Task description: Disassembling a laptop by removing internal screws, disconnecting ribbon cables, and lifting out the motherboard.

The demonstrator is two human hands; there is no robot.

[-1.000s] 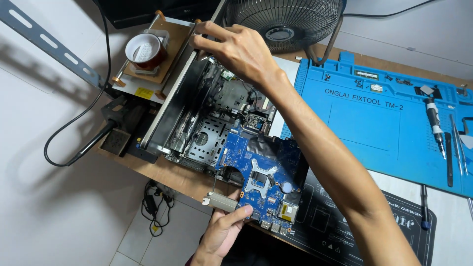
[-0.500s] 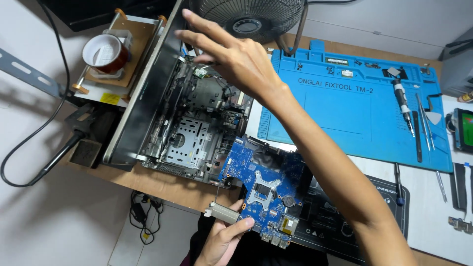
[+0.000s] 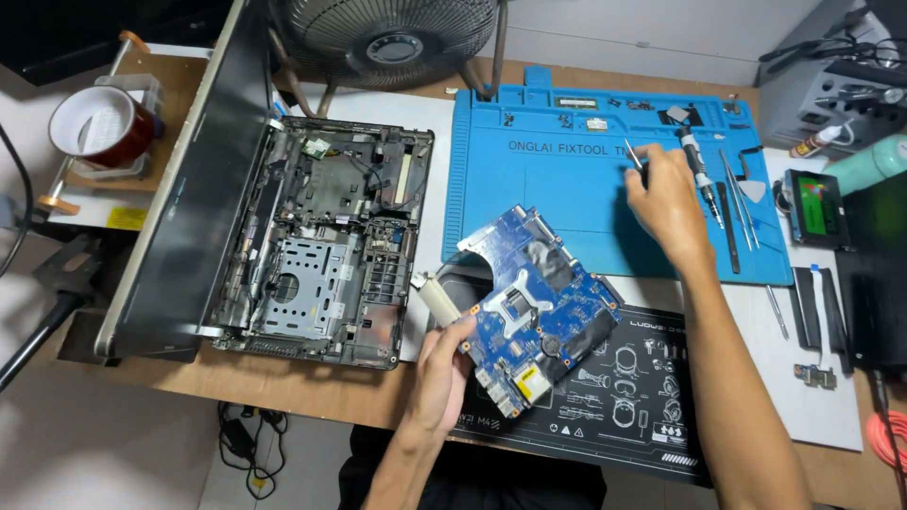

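Note:
My left hand [image 3: 442, 370] grips the near left edge of a blue laptop motherboard [image 3: 534, 307] and holds it tilted above the desk, between the open laptop chassis [image 3: 321, 241] and the black mat [image 3: 624, 397]. My right hand [image 3: 666, 203] is over the blue repair mat [image 3: 557, 179], fingers pinched on thin metal tweezers [image 3: 635, 159]. A screwdriver [image 3: 697, 170] and other slim tools lie just right of that hand. The laptop lid [image 3: 194, 189] stands open at the chassis's left.
A fan [image 3: 387, 38] stands at the back centre. A red mug [image 3: 104, 127] sits on a wooden stand at far left. Small devices, a teal bottle [image 3: 874, 165] and black strips crowd the right side. Cables hang below the desk's front edge.
My right hand left the laptop lid and swung right to the blue mat, taking up tweezers. The motherboard has come clear of the chassis, moved right. The view shifted rightward.

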